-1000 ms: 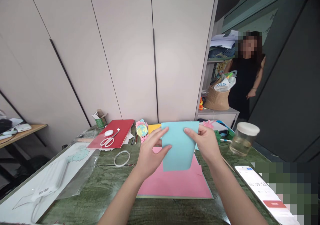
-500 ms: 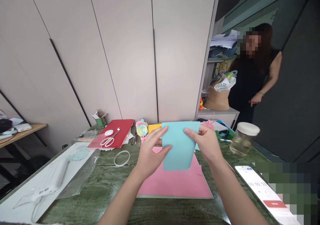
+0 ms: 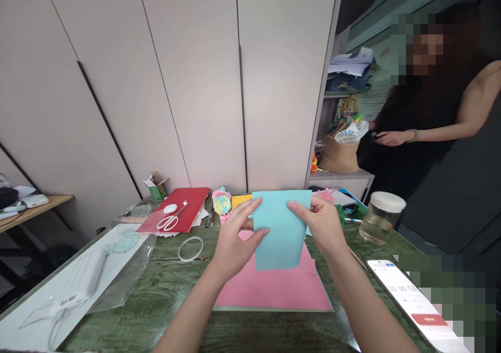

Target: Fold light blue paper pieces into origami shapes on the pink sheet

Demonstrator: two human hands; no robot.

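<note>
A light blue sheet of paper (image 3: 279, 233) hangs upright between my two hands, above a pink sheet (image 3: 274, 293) lying on the green table. My left hand (image 3: 239, 238) grips its left edge, with the thumb on the front and some fingers hidden behind. On the upper right, my right hand (image 3: 323, 220) pinches the blue sheet, thumb in front and fingers behind it. The paper's lower edge curves slightly at the right corner.
White scissors (image 3: 168, 221) rest on a red folder (image 3: 191, 201) at the back left. A clear ring (image 3: 191, 249) lies nearer. To the right are a lidded jar (image 3: 378, 222) and a phone (image 3: 415, 303). A person (image 3: 434, 97) stands beyond the shelf.
The person at the right has come nearer and further to the right, with an arm now stretched toward the shelf. My hands and the blue sheet have hardly moved.
</note>
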